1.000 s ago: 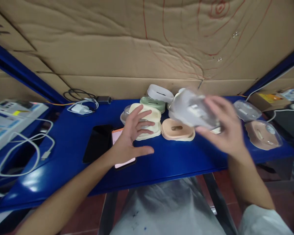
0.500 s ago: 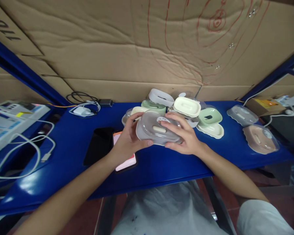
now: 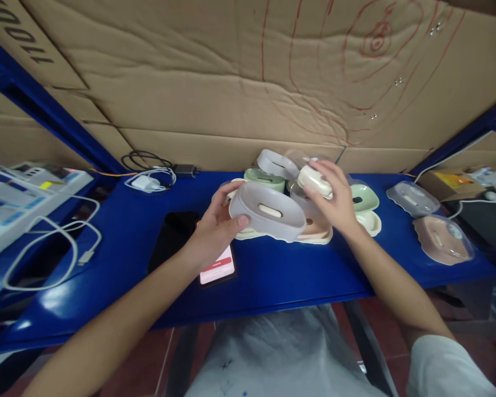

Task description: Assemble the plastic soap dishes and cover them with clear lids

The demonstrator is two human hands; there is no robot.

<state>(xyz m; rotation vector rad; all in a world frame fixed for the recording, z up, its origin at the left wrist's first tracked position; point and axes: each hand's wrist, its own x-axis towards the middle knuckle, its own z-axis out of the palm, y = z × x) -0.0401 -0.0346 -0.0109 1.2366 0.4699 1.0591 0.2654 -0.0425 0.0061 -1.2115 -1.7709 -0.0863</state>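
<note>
Left hand [image 3: 219, 226] is holding a gray dish [image 3: 268, 223] — oval, smooth, open on top, wavy bottom rim, cream strip [image 3: 270, 210] sitting in its middle slot. Dish is tilting above the middle of the blue surface [image 3: 281, 286]. Right hand [image 3: 334, 201] is gripping a cream dish [image 3: 313, 181] toward the back edge — can't tell if lifted. Near the right edge, a peach box [image 3: 434, 241] is showing a pale strip under its clear lid; a lidded gray box [image 3: 413, 199] is sitting behind it.
</note>
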